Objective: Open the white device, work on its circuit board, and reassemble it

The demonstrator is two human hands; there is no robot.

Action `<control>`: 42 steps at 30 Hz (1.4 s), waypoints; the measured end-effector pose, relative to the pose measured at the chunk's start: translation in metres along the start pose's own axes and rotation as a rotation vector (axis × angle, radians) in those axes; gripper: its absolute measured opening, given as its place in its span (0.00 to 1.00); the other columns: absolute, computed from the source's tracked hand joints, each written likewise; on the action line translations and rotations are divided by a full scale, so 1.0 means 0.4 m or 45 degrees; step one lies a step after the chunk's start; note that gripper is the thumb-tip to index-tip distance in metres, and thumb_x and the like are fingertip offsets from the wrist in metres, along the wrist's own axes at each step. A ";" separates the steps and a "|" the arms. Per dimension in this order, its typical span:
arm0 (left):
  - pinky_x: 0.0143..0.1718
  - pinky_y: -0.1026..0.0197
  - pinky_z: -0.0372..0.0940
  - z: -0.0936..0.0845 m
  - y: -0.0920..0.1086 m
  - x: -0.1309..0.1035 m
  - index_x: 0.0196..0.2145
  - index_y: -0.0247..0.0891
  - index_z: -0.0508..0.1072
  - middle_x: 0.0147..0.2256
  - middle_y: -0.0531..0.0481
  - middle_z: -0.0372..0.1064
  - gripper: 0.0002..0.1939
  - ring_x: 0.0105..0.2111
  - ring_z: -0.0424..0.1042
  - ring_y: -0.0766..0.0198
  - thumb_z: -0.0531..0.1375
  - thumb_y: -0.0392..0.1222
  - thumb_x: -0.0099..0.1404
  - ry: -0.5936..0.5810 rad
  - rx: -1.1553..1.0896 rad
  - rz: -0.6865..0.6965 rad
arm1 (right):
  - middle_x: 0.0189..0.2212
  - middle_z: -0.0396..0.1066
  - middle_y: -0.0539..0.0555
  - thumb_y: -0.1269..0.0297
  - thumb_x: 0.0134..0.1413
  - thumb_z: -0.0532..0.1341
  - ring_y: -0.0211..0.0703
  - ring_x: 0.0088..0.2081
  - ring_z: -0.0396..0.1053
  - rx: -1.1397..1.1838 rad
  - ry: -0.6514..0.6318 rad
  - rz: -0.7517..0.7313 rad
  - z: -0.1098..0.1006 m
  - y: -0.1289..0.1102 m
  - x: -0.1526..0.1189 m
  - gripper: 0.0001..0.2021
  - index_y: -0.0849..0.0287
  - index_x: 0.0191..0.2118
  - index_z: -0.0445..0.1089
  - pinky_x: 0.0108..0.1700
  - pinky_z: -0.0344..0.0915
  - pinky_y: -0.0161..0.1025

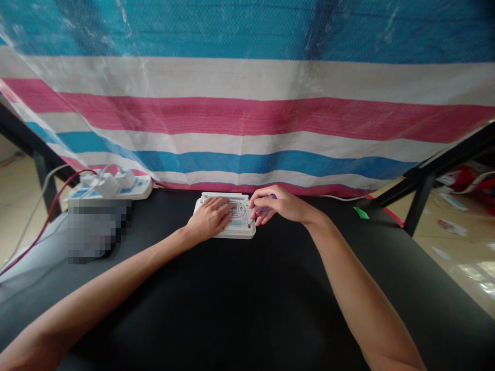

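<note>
A white Wi-Fi router (242,233), its vented, labelled underside facing up, lies near the back of the black table. Across its left part rests my left hand (212,217), palm down with fingers stretched out, covering some of the label. My right hand (273,203) is closed around a screwdriver (263,210) with a purple and red handle. The screwdriver's tip points down at the router's right front corner, by a dark screw hole; whether it touches a screw is too small to tell.
At the back left a white power strip (139,189) holds plugs and cables. A blurred-out dark object (98,232) lies in front of it. A green packet (361,213) is at the right. Behind the table (216,304) hangs a striped sheet (247,118); black frame bars flank it.
</note>
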State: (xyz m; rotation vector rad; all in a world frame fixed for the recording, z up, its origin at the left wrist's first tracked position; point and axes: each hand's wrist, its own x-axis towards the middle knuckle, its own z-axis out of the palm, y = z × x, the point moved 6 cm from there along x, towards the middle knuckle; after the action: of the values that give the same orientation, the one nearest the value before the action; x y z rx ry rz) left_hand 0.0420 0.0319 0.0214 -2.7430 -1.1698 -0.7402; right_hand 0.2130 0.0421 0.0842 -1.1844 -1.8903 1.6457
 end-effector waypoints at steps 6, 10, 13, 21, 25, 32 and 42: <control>0.55 0.49 0.66 -0.039 0.023 0.011 0.49 0.35 0.75 0.49 0.41 0.75 0.19 0.51 0.72 0.52 0.51 0.49 0.76 0.011 -0.316 0.080 | 0.32 0.78 0.57 0.56 0.56 0.63 0.47 0.31 0.79 0.088 0.005 -0.140 0.001 -0.037 -0.021 0.13 0.62 0.38 0.70 0.35 0.76 0.40; 0.51 0.54 0.69 -0.045 0.050 0.015 0.47 0.37 0.77 0.46 0.44 0.77 0.19 0.47 0.76 0.55 0.57 0.54 0.71 -0.054 -0.668 -0.010 | 0.33 0.79 0.58 0.57 0.56 0.61 0.47 0.32 0.80 0.158 0.014 -0.221 0.008 -0.059 -0.035 0.12 0.62 0.38 0.71 0.36 0.76 0.40; 0.46 0.57 0.70 -0.038 0.050 0.009 0.40 0.39 0.80 0.40 0.48 0.79 0.15 0.40 0.77 0.58 0.60 0.52 0.69 -0.061 -0.858 -0.209 | 0.34 0.79 0.58 0.58 0.57 0.61 0.48 0.33 0.80 0.197 0.002 -0.265 0.013 -0.067 -0.039 0.11 0.62 0.38 0.71 0.37 0.76 0.40; 0.33 0.64 0.64 -0.096 0.004 0.025 0.29 0.37 0.79 0.28 0.50 0.77 0.15 0.29 0.74 0.63 0.57 0.43 0.70 -0.267 -0.638 -0.262 | 0.32 0.79 0.58 0.58 0.55 0.63 0.48 0.31 0.80 0.233 0.064 -0.259 -0.004 -0.055 -0.027 0.12 0.62 0.37 0.71 0.35 0.76 0.40; 0.33 0.65 0.61 -0.159 -0.042 0.014 0.31 0.35 0.75 0.29 0.49 0.74 0.14 0.29 0.70 0.65 0.51 0.36 0.68 -0.484 -0.453 -0.188 | 0.32 0.79 0.58 0.57 0.54 0.63 0.48 0.31 0.80 0.226 0.076 -0.246 -0.007 -0.045 -0.017 0.12 0.62 0.37 0.72 0.33 0.76 0.38; 0.26 0.64 0.54 -0.161 -0.207 -0.064 0.23 0.37 0.67 0.21 0.52 0.66 0.12 0.21 0.64 0.66 0.52 0.35 0.63 -0.751 -0.185 -0.322 | 0.31 0.79 0.58 0.58 0.55 0.63 0.48 0.30 0.80 0.179 0.086 -0.212 -0.001 -0.036 -0.007 0.10 0.62 0.36 0.71 0.33 0.76 0.39; 0.22 0.65 0.55 -0.055 -0.248 -0.123 0.18 0.38 0.70 0.18 0.50 0.69 0.14 0.18 0.68 0.64 0.52 0.39 0.59 -1.020 -0.259 -0.585 | 0.31 0.78 0.58 0.58 0.56 0.62 0.46 0.29 0.79 0.123 0.063 -0.184 0.023 -0.017 0.008 0.11 0.62 0.36 0.71 0.32 0.76 0.39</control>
State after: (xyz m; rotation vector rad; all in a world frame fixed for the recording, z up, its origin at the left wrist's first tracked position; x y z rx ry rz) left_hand -0.0650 0.0643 0.0062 -3.0546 -1.9917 0.3219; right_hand 0.2021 0.0393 0.0874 -1.0159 -1.8001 1.5965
